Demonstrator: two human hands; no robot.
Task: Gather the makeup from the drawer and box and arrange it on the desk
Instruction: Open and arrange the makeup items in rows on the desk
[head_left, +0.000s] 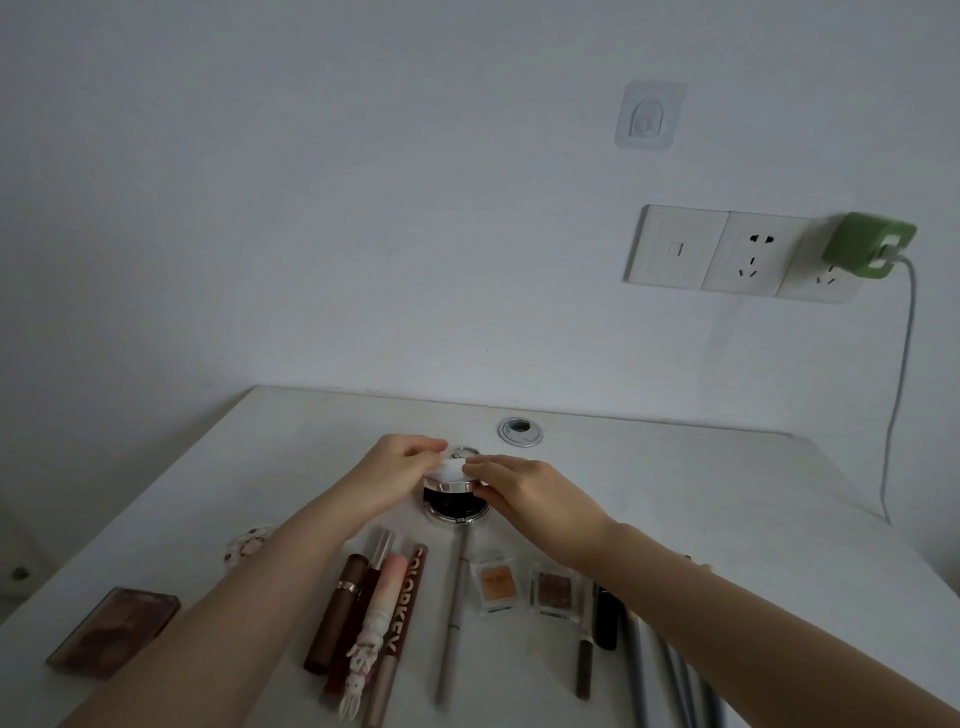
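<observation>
Both of the person's hands meet over a round compact (451, 503) that sits on the white surface (675, 499), just in front of the cable hole (520, 431). The left hand (400, 467) comes in from the left with fingers curled, its grip pinched on the edge of the compact's white-topped lid (450, 473). The right hand (524, 493) closes on the lid from the other side, fingertips on top and thumb against the silver rim. The lid stands lifted above the dark base.

Nearer the person, the makeup lies in a loose row. A brown palette (114, 631) lies far left, with a small round patterned case (248, 543) behind it, partly hidden by the left forearm. Next come a brown tube (337, 613), a pink tube with a rabbit end (371, 623) and a lettered stick (402, 613), close together. A thin pencil (452, 613) lies beside them, then two small square eyeshadow pots (493, 584), a dark pencil (586, 654) and a black tube (607, 618). Some grey handles (670, 686) lie under the right forearm.

On the wall a green charger (870, 245) sits in a socket strip (727, 254).
</observation>
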